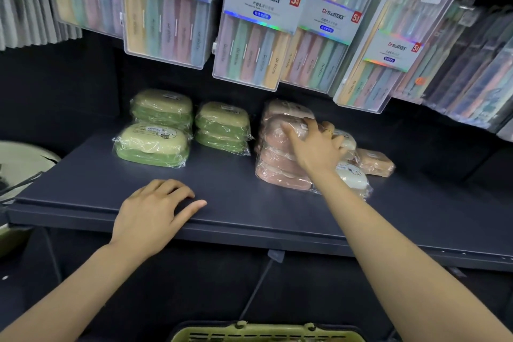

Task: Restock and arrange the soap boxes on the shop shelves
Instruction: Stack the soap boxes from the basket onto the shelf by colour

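- The bare left hand (154, 212) lies palm down near the front, fingers loosely spread, thumb pointing right, its forearm running in from the lower left.
- The bare right hand (315, 144) reaches farther back on the right, fingers spread, a ring on one finger, arm extended.

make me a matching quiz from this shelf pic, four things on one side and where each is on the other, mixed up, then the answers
Things:
1. left hand
2. right hand
3. green soap boxes
4. toothbrush packs

Places:
A. hanging above the shelf
B. stacked on the left part of the shelf
C. flat on the shelf's front edge
D. on the pink soap boxes

Pairs: 1-C, 2-D, 3-B, 4-A

The pink soap boxes stand right of the green ones on the dark shelf.
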